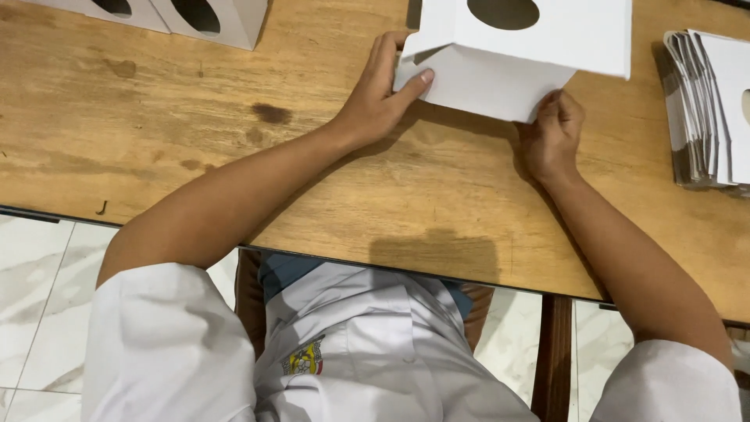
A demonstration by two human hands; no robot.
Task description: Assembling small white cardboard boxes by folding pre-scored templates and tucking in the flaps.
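Wooden tabletop (pixel 195 148) fills most of my view, stained in a few dark spots, with pale floor tiles showing below its near edge. At the far middle sits the white cardboard box (pixel 516 55), half folded, an oval hole cut in its upper panel and a loose flap hanging toward me.

My left hand (pixel 379 98) lies flat against the box's left end, fingers stretched out along the side and the thumb pressed on top of the flap's near-left corner. My right hand (pixel 553 137) is curled closed just under the flap's near-right corner; I think it pinches that edge between thumb and fingers, though the grip itself is hidden behind the knuckles.

So the box lies directly beyond both hands, its long axis running left to right across the tabletop, and each hand meets one end of the flap. Both touch it, neither clearly nearer.

Far right, a stack of flat white blanks (pixel 707 105) stands well apart from the right hand. Far left, two finished boxes (pixel 187 19) sit at the frame's edge.
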